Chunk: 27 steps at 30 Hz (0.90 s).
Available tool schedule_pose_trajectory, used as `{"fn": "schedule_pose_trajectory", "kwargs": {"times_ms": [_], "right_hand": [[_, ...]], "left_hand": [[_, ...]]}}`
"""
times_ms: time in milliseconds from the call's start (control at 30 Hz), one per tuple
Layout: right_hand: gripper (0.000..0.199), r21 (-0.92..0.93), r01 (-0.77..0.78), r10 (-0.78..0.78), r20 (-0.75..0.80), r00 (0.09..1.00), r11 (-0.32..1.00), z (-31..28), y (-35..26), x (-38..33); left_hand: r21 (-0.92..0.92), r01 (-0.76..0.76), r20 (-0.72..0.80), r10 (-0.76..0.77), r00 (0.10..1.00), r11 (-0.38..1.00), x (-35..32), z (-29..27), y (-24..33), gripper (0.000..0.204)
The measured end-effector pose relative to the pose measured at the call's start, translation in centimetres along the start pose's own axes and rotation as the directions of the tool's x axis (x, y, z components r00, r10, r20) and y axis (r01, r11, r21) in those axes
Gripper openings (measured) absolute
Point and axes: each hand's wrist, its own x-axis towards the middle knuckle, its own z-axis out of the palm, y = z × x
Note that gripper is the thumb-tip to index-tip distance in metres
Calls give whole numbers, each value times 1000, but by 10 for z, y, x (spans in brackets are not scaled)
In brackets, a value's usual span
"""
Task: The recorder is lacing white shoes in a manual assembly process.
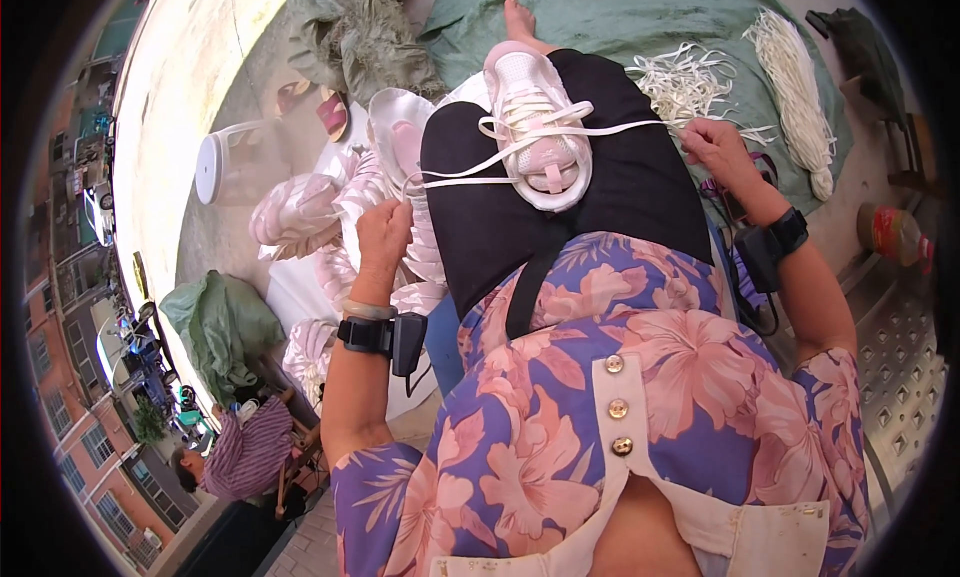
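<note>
A white and pink sneaker (530,127) lies on my lap, its toe pointing away and its heel opening toward me. White shoelace (628,129) is threaded through its upper eyelets and crosses over the tongue. The lace is stretched out to both sides. My left hand (384,235) is closed at the left end, where the strands run to the fingers and a thin curved piece shows above them. My right hand (722,155) pinches the other end, beyond my right thigh. Both hands are well apart from the shoe.
Several pink and white sneakers (295,212) are piled on my left. White laces (685,82) lie loose on a green cloth (600,22), beside a thick lace bundle (795,102). A clear tub (210,167) stands left; a bottle (890,234) lies right. Another person (245,447) sits behind left.
</note>
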Motion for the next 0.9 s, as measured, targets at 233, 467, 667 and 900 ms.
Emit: {"fn": "schedule_pose_trajectory", "kwargs": {"times_ms": [233, 467, 667, 900], "right_hand": [[22, 502, -483, 417, 245, 875, 717, 39, -67, -2], [12, 555, -441, 352, 266, 897, 705, 88, -70, 17], [5, 578, -133, 150, 18, 988, 805, 101, -60, 26], [8, 543, -105, 113, 18, 993, 833, 102, -60, 27]], "left_hand": [[-568, 419, 601, 10, 799, 708, 3, 10, 80, 26], [-630, 326, 593, 166, 788, 705, 11, 46, 147, 18], [-664, 273, 494, 134, 859, 696, 15, 70, 165, 9], [-638, 233, 402, 58, 914, 734, 12, 81, 168, 6]]}}
